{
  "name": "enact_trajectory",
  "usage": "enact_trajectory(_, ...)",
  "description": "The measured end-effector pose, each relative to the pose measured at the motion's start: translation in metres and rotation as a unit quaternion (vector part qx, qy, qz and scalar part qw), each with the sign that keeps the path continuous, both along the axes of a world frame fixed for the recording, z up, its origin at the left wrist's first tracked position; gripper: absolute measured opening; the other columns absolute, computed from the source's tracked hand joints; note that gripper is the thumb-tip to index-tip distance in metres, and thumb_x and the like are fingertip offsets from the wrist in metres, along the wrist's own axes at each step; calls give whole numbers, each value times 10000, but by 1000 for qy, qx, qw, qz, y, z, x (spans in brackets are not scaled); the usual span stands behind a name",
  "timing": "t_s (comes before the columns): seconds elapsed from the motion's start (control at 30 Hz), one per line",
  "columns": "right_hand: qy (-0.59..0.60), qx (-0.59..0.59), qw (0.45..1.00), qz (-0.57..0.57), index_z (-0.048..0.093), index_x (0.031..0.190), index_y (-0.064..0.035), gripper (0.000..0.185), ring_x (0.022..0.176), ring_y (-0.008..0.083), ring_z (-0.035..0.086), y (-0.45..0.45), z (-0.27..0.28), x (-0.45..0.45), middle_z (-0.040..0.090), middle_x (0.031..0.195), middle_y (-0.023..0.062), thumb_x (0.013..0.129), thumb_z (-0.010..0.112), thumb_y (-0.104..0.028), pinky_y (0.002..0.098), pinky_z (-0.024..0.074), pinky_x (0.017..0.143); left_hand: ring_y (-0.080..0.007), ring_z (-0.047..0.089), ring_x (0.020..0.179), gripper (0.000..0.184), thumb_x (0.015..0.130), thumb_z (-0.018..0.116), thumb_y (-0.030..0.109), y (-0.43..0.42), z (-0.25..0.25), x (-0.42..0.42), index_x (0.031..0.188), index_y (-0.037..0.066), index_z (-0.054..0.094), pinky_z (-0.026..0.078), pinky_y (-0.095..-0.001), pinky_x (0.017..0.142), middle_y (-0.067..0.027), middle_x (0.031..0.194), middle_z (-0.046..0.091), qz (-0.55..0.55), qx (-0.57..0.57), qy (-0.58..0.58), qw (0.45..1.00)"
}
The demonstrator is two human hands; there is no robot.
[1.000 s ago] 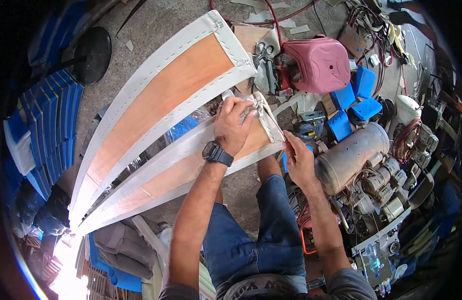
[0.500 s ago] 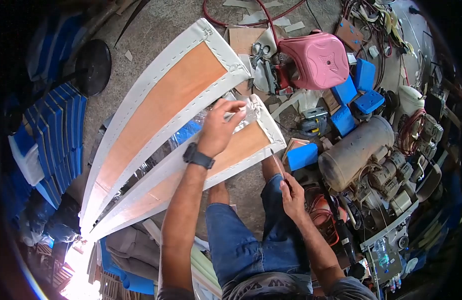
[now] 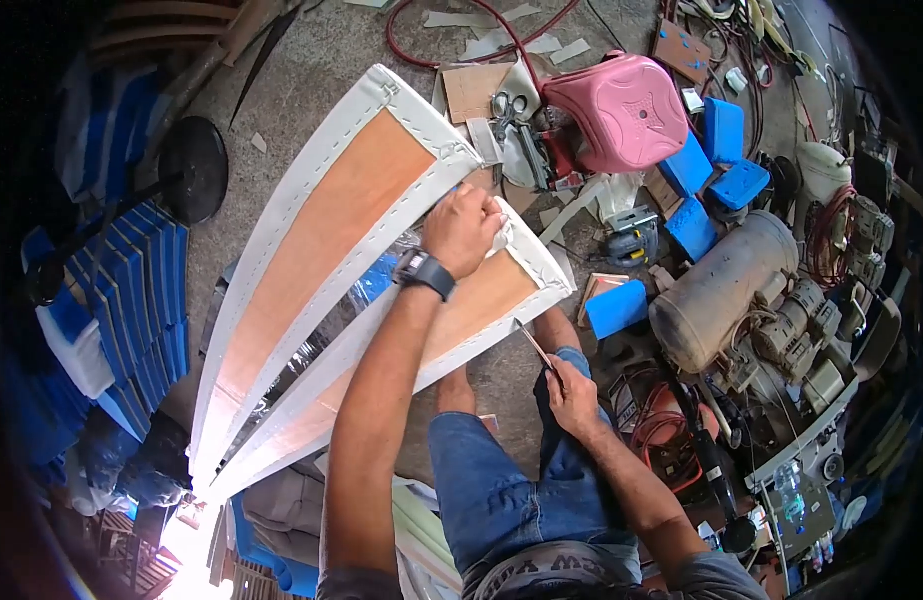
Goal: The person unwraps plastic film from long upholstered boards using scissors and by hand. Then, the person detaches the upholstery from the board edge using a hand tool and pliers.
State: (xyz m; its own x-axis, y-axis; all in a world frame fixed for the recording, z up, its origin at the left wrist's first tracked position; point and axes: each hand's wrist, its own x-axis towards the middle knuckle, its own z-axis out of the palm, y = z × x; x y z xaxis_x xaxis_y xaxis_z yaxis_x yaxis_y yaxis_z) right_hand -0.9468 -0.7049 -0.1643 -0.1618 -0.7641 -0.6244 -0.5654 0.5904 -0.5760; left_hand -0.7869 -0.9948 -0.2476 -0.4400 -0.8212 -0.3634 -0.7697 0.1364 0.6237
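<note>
My left hand (image 3: 462,232), with a dark watch at its wrist, has its fingers curled on the bunched white edge at the top of the nearer curved panel (image 3: 487,295). This panel has a brown board centre and a white stapled border. My right hand (image 3: 574,396) is closed round a thin pointed tool (image 3: 535,345), whose tip is at the panel's lower white edge. A second, wider curved panel (image 3: 332,195) of the same make lies beside it on the left, its border stapled all round.
A pink stool (image 3: 632,112) is beyond the panels, with scissors (image 3: 509,105) on scraps beside it. Blue blocks (image 3: 617,308), a power tool (image 3: 632,240) and a metal tank (image 3: 724,290) stand at the right. Blue foam stacks (image 3: 127,300) and a round black base (image 3: 194,170) are at the left.
My right hand has moved down from the panel's corner, and the thin tool now shows in it. My left hand lifted off the white edge, then came back down on it.
</note>
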Motion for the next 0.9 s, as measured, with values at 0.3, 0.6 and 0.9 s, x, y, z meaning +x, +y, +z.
enact_trajectory(0.3, 8, -12, 999, 45, 600, 1177, -25, 307, 889, 372, 675, 10, -10, -3, 674, 990, 180, 876, 646, -63, 430, 554, 752, -135, 627, 907, 219, 873, 728, 97, 22, 13, -1, 1080, 44, 683, 500, -258, 832, -58, 950, 644, 129, 149, 191, 962)
enact_trajectory(0.6, 1, 4, 1000, 23, 607, 1180, -37, 281, 896, 372, 673, 5, -7, -3, 671, 992, 178, 905, 627, -89, 437, 553, 759, -174, 589, 825, 256, 978, 599, 279, 14, 13, -3, 890, 42, 636, 458, -321, 801, -34, 792, 570, 135, 122, 181, 966)
enact_trajectory(0.9, 1, 7, 1000, 0, 629, 1156, -33, 259, 901, 378, 675, 4, -9, -3, 677, 1001, 185, 910, 642, -113, 436, 555, 770, -207, 609, 735, 84, 826, 750, 103, 51, 15, -5, 892, 56, 729, 495, -333, 671, -64, 824, 637, 136, -57, 110, 983)
